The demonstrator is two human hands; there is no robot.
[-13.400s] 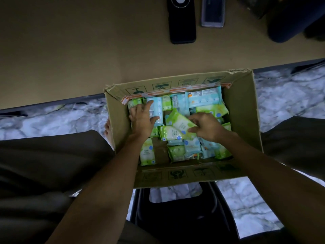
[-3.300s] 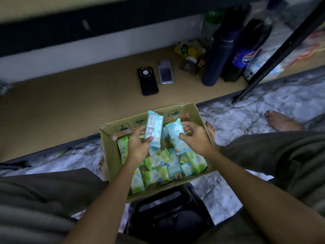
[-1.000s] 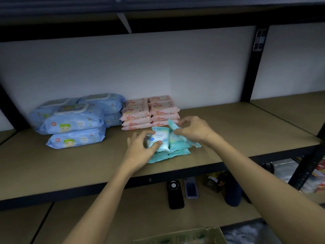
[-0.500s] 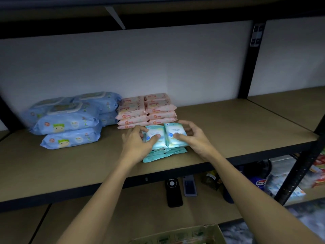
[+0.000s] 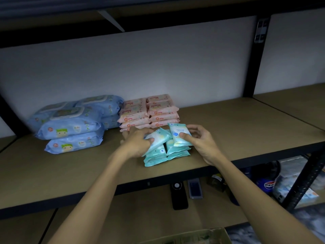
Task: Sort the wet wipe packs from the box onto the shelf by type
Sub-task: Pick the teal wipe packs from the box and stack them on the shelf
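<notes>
— Where are the hands now?

— Both at the centre of the frame, on the teal wipe packs (image 5: 164, 153) stacked near the front edge of the shelf (image 5: 237, 131). The left hand (image 5: 136, 144) curls its fingers over the top left pack (image 5: 157, 139); the right hand (image 5: 202, 141) pinches the top right pack (image 5: 180, 134) between thumb and fingers.

— Any change from half a second ago?

— Yes. Then the two top packs lay flat and side by side. Now both are tilted and spread apart, with a dark gap showing in the pile beneath them.

— And the other piles?

— Unmoved. The pink packs (image 5: 149, 110) sit just behind the teal ones, the big blue packs (image 5: 73, 122) at middle left. The box (image 5: 198, 235) peeks in at the bottom edge, and a black phone (image 5: 178, 195) lies on the lower shelf.
</notes>
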